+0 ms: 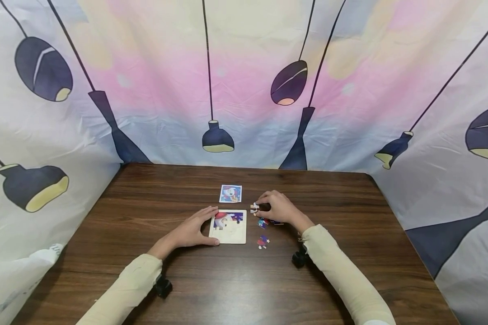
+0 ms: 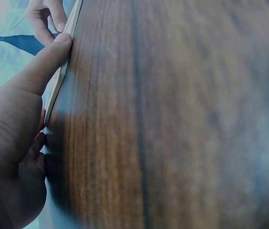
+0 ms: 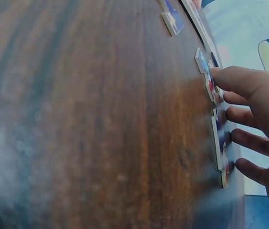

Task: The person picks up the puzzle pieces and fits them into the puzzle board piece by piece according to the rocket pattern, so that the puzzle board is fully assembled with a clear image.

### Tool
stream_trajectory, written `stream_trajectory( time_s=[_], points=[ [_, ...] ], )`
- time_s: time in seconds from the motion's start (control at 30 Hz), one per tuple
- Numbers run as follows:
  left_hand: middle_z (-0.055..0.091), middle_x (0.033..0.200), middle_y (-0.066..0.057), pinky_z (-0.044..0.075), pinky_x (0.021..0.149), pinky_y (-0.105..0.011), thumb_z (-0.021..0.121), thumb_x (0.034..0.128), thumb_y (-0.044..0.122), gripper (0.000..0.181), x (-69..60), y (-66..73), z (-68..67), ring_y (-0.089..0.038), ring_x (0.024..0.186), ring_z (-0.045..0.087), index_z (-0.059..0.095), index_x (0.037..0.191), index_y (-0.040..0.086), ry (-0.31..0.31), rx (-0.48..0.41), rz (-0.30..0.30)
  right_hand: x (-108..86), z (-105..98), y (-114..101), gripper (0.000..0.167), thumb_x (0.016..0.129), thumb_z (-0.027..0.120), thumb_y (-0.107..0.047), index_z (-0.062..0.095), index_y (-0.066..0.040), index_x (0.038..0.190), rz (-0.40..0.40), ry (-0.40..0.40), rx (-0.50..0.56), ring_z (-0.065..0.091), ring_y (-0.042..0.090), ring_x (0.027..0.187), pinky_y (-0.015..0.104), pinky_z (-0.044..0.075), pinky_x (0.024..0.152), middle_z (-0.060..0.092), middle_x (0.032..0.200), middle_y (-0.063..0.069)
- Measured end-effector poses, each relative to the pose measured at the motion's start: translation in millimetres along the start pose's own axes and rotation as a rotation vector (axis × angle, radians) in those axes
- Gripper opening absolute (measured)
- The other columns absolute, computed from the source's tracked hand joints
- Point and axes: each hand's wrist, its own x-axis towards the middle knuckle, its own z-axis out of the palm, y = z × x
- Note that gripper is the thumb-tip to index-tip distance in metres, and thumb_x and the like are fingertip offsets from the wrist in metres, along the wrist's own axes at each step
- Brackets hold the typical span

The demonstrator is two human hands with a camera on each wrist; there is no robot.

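Observation:
A square jigsaw board (image 1: 232,235) lies on the table, its upper part filled with a white-and-red picture and its lower part bare and pale. My left hand (image 1: 192,229) rests along its left side, thumb (image 2: 60,43) at the near corner and fingertips by the far one. To the right of the board, my right hand (image 1: 282,208) pinches a white-and-brown puzzle piece (image 1: 254,208) between thumb and finger. Under and beside that hand lie loose puzzle pieces (image 1: 262,223), partly hidden; in the right wrist view, more pieces (image 3: 219,143) lie below the fingers.
A small reference picture card (image 1: 230,193) lies just beyond the board. Several loose pieces (image 1: 263,242) sit nearer me, right of the board. The brown wooden table (image 1: 236,289) meets a printed cloth backdrop (image 1: 166,113) behind and at both sides.

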Motion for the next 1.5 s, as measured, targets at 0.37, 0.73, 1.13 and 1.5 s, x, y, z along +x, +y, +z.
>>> stream_trajectory(
  time_s=[0.37, 0.73, 1.13, 1.5],
  points=[
    [0.031, 0.166, -0.01, 0.028, 0.117, -0.064, 0.08, 0.0781, 0.065, 0.107, 0.8, 1.4, -0.4, -0.034, 0.155, 0.023, 0.037, 0.159, 0.009, -0.008, 0.006, -0.005, -0.8, 0.8, 0.0, 0.04, 0.093, 0.075, -0.042, 0.076, -0.014, 0.123, -0.002, 0.031, -0.009, 0.061, 0.027, 0.117, 0.052, 0.048, 0.101, 0.068, 0.126, 0.004],
    [0.032, 0.166, -0.009, 0.028, 0.118, -0.063, 0.08, 0.0779, 0.065, 0.107, 1.8, 2.1, 1.2, -0.034, 0.155, 0.023, 0.037, 0.159, 0.01, -0.008, 0.006, -0.005, -2.4, 1.0, 0.3, 0.038, 0.093, 0.076, -0.041, 0.078, -0.012, 0.118, 0.01, 0.038, -0.013, 0.061, 0.028, 0.117, 0.049, 0.049, 0.101, 0.069, 0.126, 0.006],
    [0.029, 0.167, -0.011, 0.028, 0.117, -0.064, 0.081, 0.0779, 0.063, 0.108, 1.4, 0.3, 1.1, -0.036, 0.155, 0.023, 0.036, 0.159, 0.009, -0.005, -0.004, 0.008, 2.4, -2.0, -1.1, 0.032, 0.092, 0.077, -0.038, 0.081, -0.013, 0.111, -0.086, 0.051, -0.085, 0.066, 0.023, 0.11, 0.044, 0.052, 0.097, 0.073, 0.118, 0.003],
    [0.029, 0.167, -0.012, 0.028, 0.116, -0.064, 0.081, 0.078, 0.063, 0.108, -0.7, 0.4, 0.4, -0.036, 0.155, 0.022, 0.036, 0.16, 0.01, -0.004, -0.003, 0.001, -0.5, 0.1, -8.8, 0.03, 0.092, 0.077, -0.041, 0.081, -0.016, 0.11, -0.036, 0.106, -0.037, 0.07, 0.017, 0.101, 0.04, 0.057, 0.088, 0.078, 0.108, -0.001]
  ],
)
